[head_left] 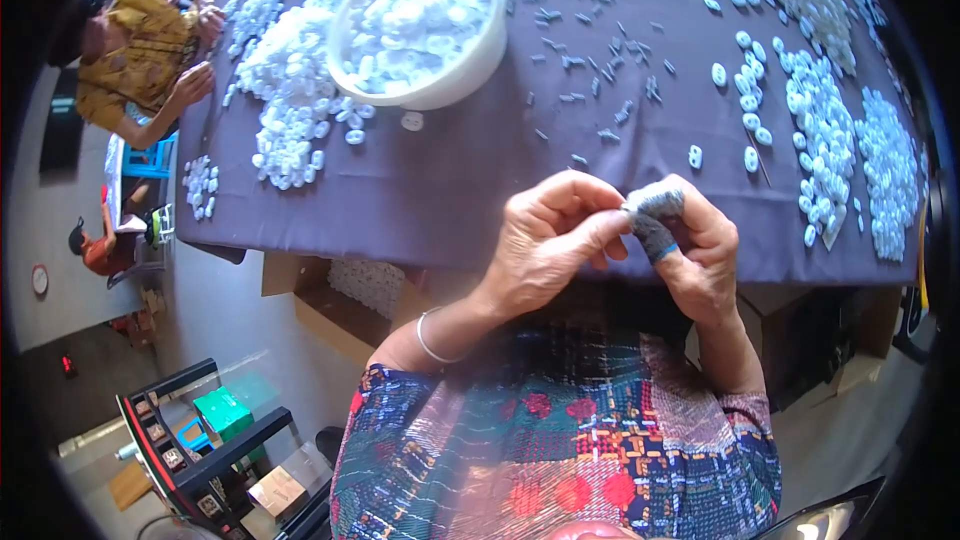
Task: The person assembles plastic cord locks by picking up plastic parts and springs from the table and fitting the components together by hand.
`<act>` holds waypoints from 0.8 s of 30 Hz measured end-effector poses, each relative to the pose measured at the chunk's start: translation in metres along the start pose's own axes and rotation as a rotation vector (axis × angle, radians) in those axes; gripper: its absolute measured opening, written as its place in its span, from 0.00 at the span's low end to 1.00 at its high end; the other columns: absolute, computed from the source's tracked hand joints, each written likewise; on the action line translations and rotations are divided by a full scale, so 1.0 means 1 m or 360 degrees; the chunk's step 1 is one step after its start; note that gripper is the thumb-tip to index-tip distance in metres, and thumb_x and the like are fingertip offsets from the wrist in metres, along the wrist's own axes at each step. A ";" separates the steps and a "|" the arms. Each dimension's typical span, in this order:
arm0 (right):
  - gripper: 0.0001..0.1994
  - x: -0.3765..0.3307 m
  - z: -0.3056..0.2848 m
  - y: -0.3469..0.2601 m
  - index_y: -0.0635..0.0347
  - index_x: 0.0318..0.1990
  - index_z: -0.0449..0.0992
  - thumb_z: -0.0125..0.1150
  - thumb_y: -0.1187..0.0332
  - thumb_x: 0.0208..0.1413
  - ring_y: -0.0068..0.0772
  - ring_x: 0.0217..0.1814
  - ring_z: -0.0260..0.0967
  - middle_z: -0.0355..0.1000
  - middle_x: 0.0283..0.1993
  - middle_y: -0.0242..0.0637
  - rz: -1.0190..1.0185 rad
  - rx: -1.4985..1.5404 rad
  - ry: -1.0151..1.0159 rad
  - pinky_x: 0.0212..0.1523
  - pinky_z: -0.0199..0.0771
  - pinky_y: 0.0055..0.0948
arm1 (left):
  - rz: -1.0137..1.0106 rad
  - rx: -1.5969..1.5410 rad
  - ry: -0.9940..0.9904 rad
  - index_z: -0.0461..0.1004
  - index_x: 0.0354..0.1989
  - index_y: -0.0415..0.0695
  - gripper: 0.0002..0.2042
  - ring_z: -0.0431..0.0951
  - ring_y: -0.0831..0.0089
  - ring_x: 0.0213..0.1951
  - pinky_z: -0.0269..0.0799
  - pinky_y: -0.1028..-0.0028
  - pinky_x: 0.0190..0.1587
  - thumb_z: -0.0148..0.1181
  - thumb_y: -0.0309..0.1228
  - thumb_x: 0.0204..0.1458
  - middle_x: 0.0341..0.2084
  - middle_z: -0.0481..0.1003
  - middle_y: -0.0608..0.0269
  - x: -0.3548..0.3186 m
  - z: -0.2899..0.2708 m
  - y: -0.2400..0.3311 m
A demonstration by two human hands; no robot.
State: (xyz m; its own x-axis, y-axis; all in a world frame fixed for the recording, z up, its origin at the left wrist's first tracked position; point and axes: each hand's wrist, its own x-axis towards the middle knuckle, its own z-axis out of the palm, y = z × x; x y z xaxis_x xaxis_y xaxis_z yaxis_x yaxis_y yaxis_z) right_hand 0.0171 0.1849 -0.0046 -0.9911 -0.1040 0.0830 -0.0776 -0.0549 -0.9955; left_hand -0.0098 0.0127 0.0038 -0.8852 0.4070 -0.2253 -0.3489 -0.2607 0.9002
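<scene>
My left hand (555, 235) and my right hand (700, 250) meet just over the near edge of the cloth-covered table. Thumb and forefinger are pinched together on each, and the fingertips touch. Whatever is between them is too small and too covered to make out. Grey wraps sheathe the thumb and forefinger of my right hand. Beyond the hands lie small dark grey pieces (622, 112), scattered over the cloth. A single white oval piece with two holes (695, 155) rests to the right of them.
A white round tub (490, 65) full of white oval pieces stands at the far left. Heaps of similar pieces (285, 145) lie beside it, with more piles (822, 140) on the right. Another person (140, 50) sits at the table's left side. An open cardboard box (340, 315) is below the edge.
</scene>
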 end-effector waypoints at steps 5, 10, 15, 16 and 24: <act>0.07 -0.003 -0.005 0.004 0.68 0.39 0.72 0.57 0.79 0.52 0.20 0.40 0.66 0.68 0.37 0.33 -0.0014 -0.0025 -0.0086 0.42 0.65 0.18 | -0.0071 -0.0109 0.0041 0.73 0.38 0.38 0.06 0.79 0.72 0.26 0.74 0.78 0.25 0.59 0.21 0.52 0.28 0.77 0.57 -0.004 0.002 -0.009; 0.09 -0.010 -0.006 0.006 0.68 0.38 0.73 0.61 0.79 0.47 0.24 0.34 0.67 0.69 0.34 0.37 -0.0309 -0.0377 0.0048 0.35 0.68 0.21 | -0.0106 -0.0076 0.0062 0.73 0.38 0.37 0.06 0.79 0.72 0.26 0.74 0.78 0.25 0.58 0.21 0.53 0.27 0.77 0.56 -0.006 0.009 -0.009; 0.13 -0.008 -0.020 0.001 0.67 0.36 0.74 0.62 0.81 0.38 0.25 0.26 0.67 0.69 0.29 0.36 -0.0629 -0.0728 0.0272 0.27 0.66 0.21 | 0.0034 0.0503 0.0098 0.76 0.37 0.36 0.06 0.76 0.80 0.27 0.70 0.84 0.28 0.58 0.20 0.51 0.30 0.76 0.63 0.003 0.013 0.011; 0.13 -0.008 -0.026 -0.001 0.67 0.36 0.75 0.61 0.81 0.38 0.24 0.26 0.67 0.69 0.30 0.35 -0.0674 -0.0786 0.0341 0.27 0.66 0.21 | 0.0150 0.0656 0.0067 0.76 0.37 0.36 0.06 0.74 0.82 0.28 0.68 0.85 0.29 0.59 0.20 0.51 0.30 0.76 0.65 0.011 0.011 0.012; 0.16 -0.016 -0.063 0.008 0.66 0.35 0.73 0.60 0.81 0.31 0.33 0.27 0.68 0.67 0.29 0.37 -0.0490 -0.1354 0.0544 0.28 0.68 0.27 | 0.0869 0.1757 -0.0308 0.75 0.33 0.40 0.08 0.70 0.75 0.25 0.65 0.77 0.29 0.63 0.22 0.42 0.25 0.73 0.63 0.075 0.027 0.014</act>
State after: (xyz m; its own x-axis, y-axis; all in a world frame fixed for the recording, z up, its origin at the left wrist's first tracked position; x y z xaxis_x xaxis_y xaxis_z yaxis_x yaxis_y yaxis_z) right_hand 0.0253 0.2490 -0.0168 -0.8819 0.0965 0.4615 -0.2582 0.7202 -0.6439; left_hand -0.0728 0.0628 0.0098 -0.7405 0.6234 0.2509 0.5778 0.3999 0.7115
